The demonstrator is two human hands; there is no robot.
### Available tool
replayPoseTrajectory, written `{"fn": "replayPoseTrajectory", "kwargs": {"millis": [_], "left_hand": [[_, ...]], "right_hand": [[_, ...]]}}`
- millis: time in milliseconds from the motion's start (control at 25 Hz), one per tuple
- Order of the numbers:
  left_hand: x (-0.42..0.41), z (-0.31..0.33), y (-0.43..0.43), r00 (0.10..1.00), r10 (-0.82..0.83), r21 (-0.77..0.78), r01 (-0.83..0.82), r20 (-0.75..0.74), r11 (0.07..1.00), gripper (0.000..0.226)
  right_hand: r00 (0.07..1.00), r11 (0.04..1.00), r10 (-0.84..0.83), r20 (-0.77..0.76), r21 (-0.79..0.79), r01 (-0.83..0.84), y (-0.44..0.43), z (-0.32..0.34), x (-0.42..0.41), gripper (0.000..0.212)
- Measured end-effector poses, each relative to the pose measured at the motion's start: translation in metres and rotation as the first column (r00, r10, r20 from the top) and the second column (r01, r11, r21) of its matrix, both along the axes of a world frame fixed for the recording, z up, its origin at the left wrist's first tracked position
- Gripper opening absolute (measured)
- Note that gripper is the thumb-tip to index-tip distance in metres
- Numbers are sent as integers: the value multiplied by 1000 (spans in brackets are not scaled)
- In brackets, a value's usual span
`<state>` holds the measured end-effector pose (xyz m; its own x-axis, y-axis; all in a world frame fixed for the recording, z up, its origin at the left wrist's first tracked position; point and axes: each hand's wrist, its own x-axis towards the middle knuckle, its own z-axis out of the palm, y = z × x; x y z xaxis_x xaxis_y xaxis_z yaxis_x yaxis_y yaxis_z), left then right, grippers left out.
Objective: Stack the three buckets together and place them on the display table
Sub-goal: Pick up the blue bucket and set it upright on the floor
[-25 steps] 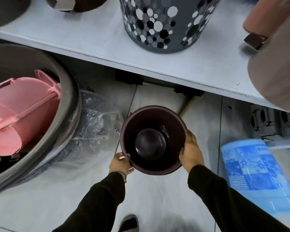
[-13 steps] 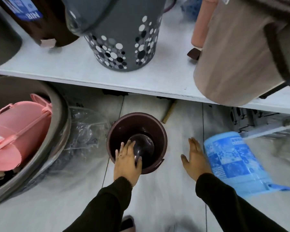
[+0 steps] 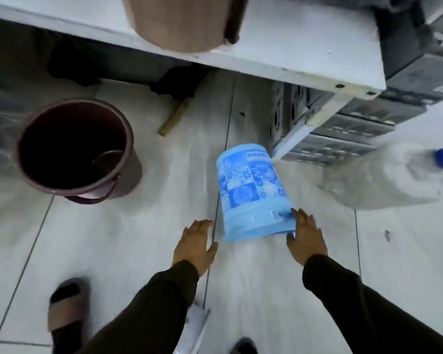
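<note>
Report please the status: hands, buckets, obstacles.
Left hand open, empty. Right hand open, touching blue bucket lying on floor. Maroon bucket upright, apart. Nothing between hands and blue bucket.

The blue bucket (image 3: 251, 192), at about 1 o'clock from frame centre, looks like smooth plastic with a printed patchwork pattern and a slight sheen. The maroon bucket (image 3: 72, 149) at 9 o'clock is plastic too, glossy along its rim. The floor (image 3: 138, 238) is pale, smooth tile with thin dark joints. The surface (image 3: 279, 47) at 12 o'clock appears painted white, matt. Both sleeves (image 3: 343, 290) are dark matt cloth.
</note>
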<state>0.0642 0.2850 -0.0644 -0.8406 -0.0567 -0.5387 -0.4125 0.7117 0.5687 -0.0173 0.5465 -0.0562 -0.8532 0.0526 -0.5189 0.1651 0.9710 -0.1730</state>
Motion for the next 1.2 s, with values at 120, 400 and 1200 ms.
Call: {"fn": "replayPoseTrajectory", "kwargs": {"millis": [120,400,1200], "left_hand": [[-3,-35,56,995,68,91,-75,69,993,53],[-42,-9,62,985,46,-116,-66,-166,991,28],[-107,24,56,807,503,346,-588,310,731,42]], "right_hand": [[998,996,53,-41,-63,-56,31,-22,-15,45],[913,967,-6,-409,-236,-99,35,5,-46,31],[853,753,-486,191,-403,520,55,-6,-53,73]]}}
